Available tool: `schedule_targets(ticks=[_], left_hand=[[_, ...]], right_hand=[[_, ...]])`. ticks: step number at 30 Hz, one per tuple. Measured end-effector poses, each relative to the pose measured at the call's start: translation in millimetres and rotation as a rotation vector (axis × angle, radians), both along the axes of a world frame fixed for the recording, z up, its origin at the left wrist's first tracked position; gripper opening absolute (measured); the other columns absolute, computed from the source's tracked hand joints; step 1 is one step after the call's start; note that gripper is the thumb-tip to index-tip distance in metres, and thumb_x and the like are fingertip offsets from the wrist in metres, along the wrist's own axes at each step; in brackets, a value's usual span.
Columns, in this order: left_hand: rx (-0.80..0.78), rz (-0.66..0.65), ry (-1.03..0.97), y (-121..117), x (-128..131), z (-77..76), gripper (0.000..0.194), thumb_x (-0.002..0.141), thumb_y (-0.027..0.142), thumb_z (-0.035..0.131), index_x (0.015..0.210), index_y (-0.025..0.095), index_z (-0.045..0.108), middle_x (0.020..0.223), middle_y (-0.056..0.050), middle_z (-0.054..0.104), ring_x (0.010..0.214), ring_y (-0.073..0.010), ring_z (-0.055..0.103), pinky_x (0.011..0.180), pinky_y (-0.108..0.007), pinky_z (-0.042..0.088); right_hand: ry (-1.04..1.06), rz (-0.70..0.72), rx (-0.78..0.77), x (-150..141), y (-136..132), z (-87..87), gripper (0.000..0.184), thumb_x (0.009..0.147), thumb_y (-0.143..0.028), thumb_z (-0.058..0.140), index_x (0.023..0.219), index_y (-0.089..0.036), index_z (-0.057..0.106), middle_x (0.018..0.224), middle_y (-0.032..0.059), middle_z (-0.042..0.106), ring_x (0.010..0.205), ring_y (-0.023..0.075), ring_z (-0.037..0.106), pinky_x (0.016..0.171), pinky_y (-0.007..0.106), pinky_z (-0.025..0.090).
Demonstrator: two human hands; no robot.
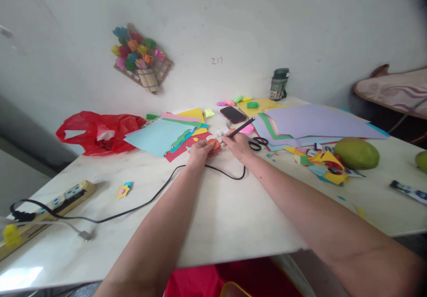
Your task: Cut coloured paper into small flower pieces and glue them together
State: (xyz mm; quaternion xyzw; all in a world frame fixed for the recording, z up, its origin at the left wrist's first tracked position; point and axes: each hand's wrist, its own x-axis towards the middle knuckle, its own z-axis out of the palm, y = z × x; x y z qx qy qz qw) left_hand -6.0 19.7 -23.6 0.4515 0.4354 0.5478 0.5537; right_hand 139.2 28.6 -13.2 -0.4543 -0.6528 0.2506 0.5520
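Note:
My left hand (199,150) is closed in a pinch on a small orange paper piece (214,144), pressing it against the white table (213,208). My right hand (237,144) grips a black pen-like tool (241,127), slanted up to the right, with its tip down next to the orange piece. Both hands rest close together at the table's middle, just in front of a fan of coloured paper sheets (167,136).
A black cable (156,194) runs from a power strip (50,203) at left to near my hands. Black scissors (257,143), a phone (233,114), purple paper sheets (316,121), paper scraps (325,165), a green mango (356,153), a red plastic bag (96,132) and a dark jar (279,84) stand around.

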Motion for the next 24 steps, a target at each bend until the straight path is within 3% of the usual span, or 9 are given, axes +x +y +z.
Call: schedule_targets(ticks=[24], left_hand=[[0.014, -0.012, 0.015, 0.2, -0.1, -0.8, 0.022, 0.064, 0.028, 0.075, 0.074, 0.011, 0.065, 0.066, -0.005, 0.069, 0.067, -0.0193, 0.068, 0.064, -0.030, 0.054]], right_hand=[[-0.057, -0.002, -0.060, 1.0, -0.4, 0.4, 0.011, 0.069, -0.026, 0.054, 0.063, -0.018, 0.058, 0.055, -0.0005, 0.061, 0.060, 0.0164, 0.060, 0.060, 0.026, 0.044]])
